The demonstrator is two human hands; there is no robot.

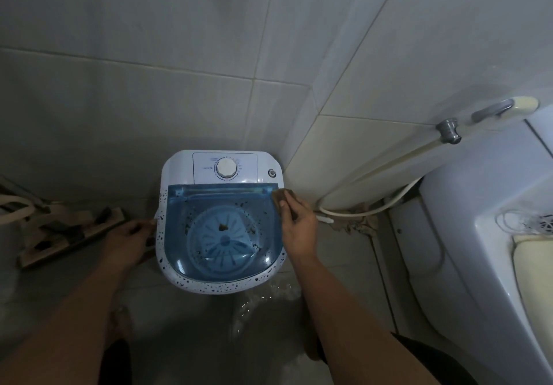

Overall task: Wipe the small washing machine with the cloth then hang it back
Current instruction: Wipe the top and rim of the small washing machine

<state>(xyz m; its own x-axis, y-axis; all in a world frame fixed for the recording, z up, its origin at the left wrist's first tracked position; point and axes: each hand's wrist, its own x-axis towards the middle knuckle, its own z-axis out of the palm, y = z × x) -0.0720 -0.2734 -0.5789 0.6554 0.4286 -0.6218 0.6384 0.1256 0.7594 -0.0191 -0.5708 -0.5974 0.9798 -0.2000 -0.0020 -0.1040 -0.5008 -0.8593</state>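
The small white washing machine [176, 172] stands on the floor in the tiled corner, seen from above. Its blue see-through lid [221, 226] is down and dark specks dot the lid and the white rim. A round white dial [226, 168] sits on the back panel. My right hand [296, 223] presses a small brown cloth [278, 197] on the lid's far right corner. Fingers of my left hand [131, 238] are closed on the machine's left edge.
A toilet with its cistern [478, 205] fills the right side. A spray hose [368, 202] runs along the wall beside it. A flat mop head [71, 235] lies on the floor at left. Water is pooled on the floor [263, 303] in front of the machine.
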